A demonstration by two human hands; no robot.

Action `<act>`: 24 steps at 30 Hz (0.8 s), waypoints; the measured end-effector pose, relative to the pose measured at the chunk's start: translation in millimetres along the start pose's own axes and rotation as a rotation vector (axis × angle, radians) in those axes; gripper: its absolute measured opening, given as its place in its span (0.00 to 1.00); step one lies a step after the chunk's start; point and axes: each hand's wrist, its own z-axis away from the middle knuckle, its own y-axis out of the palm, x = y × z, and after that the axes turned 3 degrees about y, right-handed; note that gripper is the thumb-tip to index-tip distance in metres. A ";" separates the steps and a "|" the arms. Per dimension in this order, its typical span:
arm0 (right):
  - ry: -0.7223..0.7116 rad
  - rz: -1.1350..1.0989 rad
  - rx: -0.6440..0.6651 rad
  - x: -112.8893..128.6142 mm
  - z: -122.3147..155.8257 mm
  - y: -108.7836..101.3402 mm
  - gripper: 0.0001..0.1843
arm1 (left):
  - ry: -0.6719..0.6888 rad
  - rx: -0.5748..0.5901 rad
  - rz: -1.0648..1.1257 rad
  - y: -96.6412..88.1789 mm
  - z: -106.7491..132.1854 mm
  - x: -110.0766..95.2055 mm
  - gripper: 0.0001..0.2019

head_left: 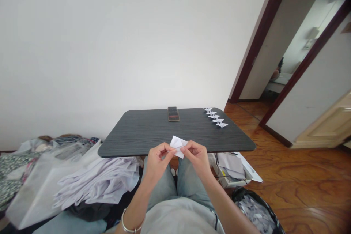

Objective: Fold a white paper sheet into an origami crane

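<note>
A small folded piece of white paper (177, 143) is held up at the near edge of the dark table (145, 126). My left hand (161, 157) pinches its left side between thumb and fingers. On the other side, my right hand (196, 155) grips the paper with thumb and index finger. Some of the folds are covered by the fingertips. Several folded white paper cranes (214, 117) stand in a slanting row at the table's far right.
A phone-like dark rectangle (173, 114) lies near the table's back edge. Left of the table are piled clothes (101, 181) and plastic bags. On the right floor sit a white box (233, 172) with papers and cables and a black bag (255, 212) of paper scraps.
</note>
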 end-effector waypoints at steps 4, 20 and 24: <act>0.016 0.027 -0.022 1.1 0.5 1.4 0.15 | -0.053 -0.066 0.058 3.4 -0.2 0.9 0.09; -0.019 0.054 -0.094 4.5 -0.2 2.0 0.15 | -0.102 -0.052 0.281 5.1 0.5 -4.9 0.14; -0.006 0.042 -0.090 3.9 0.0 2.3 0.15 | -0.132 -0.077 0.290 10.1 -1.0 -2.6 0.14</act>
